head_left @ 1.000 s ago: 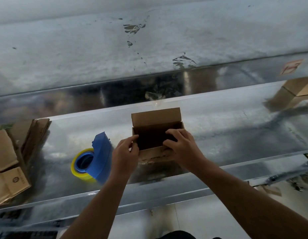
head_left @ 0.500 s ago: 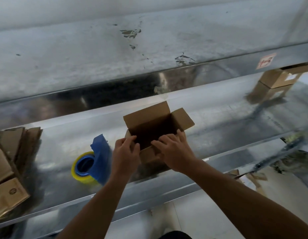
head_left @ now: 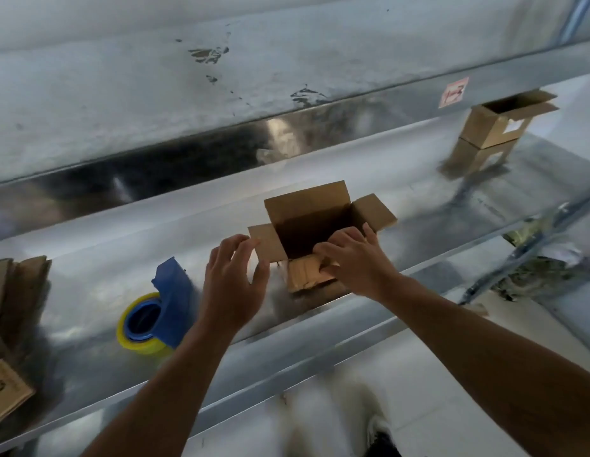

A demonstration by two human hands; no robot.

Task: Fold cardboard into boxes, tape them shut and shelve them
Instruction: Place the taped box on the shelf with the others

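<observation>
Your right hand (head_left: 349, 258) pinches the near flap of the open cardboard box (head_left: 307, 206) while your left hand (head_left: 234, 282) hovers alongside, fingers spread wide (tape dispenser (head_left: 161, 311) just left).

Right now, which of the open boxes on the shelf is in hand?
The middle box, next to the blue tape dispenser: the right hand grips its near flap. The other open box stands far right, untouched.

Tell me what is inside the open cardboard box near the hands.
Only bare inner walls show inside the box; no contents are visible. Its bottom is in dark shadow, and the right hand covers the near edge.
</observation>
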